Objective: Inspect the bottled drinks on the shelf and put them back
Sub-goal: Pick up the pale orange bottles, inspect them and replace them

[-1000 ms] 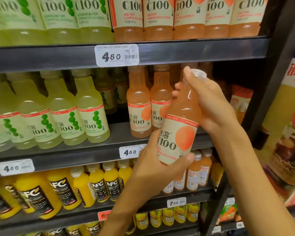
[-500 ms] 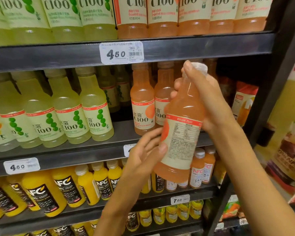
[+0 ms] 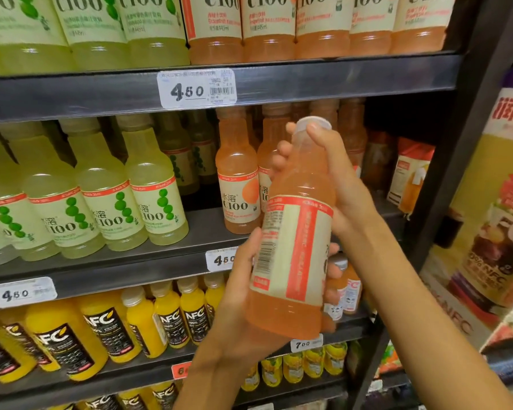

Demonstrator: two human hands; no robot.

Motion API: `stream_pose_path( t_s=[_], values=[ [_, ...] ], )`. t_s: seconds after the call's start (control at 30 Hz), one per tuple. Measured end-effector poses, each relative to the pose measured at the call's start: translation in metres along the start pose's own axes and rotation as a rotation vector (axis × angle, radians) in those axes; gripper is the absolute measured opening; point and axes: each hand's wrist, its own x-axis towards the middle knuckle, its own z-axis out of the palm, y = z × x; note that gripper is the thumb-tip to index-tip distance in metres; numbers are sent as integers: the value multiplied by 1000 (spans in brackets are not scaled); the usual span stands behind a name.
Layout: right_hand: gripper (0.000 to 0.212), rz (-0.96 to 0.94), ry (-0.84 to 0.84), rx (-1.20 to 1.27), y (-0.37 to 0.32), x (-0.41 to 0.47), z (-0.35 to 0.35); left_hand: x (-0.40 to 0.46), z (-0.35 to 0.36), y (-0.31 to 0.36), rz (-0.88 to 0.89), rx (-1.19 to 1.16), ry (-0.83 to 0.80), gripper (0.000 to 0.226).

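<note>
My left hand (image 3: 240,294) cups the bottle's (image 3: 293,232) base at centre frame, my right hand (image 3: 335,179) grips its neck, barcode side facing me, tilted.

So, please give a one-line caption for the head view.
Both hands, left hand and right hand, hold a peach-coloured bottle before the shelf.

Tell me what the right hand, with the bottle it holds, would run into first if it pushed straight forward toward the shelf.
Probably the orange C100 bottles standing on the middle shelf just behind the right hand; depth is unclear.
</note>
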Motion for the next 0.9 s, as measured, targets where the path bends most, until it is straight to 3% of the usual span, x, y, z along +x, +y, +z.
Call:
stream_pose_path(
  t_s=[0.1, 0.17, 0.23, 0.37, 0.47, 0.57, 0.77, 0.9],
  values=[
    [13, -108, 17, -170, -9, -9, 4, -11, -15, 3, 150, 399, 274, 61],
    [21, -208, 133, -387, -13, -13, 6, -16, -19, 10, 224, 645, 387, 58],
    [31, -264, 251, -515, -12, -13, 10, -14, -19, 10, 204, 756, 446, 69],
    [34, -122, 243, -516, -12, -6, 10, -10, -13, 3, 215, 569, 377, 67],
    [35, -9, 114, -287, -12, -2, 6, -11, -3, 2, 167, 285, 234, 69],
    [33, 37, 56, -138, -9, 2, 7, -9, 1, -2, 110, 142, 160, 75],
    [22, -60, 96, -307, -15, 3, 5, -11, -6, 0, 178, 462, 351, 64],
    [24, 8, 172, -314, -13, 4, 3, -13, -1, 2, 136, 434, 391, 72]
  ],
)
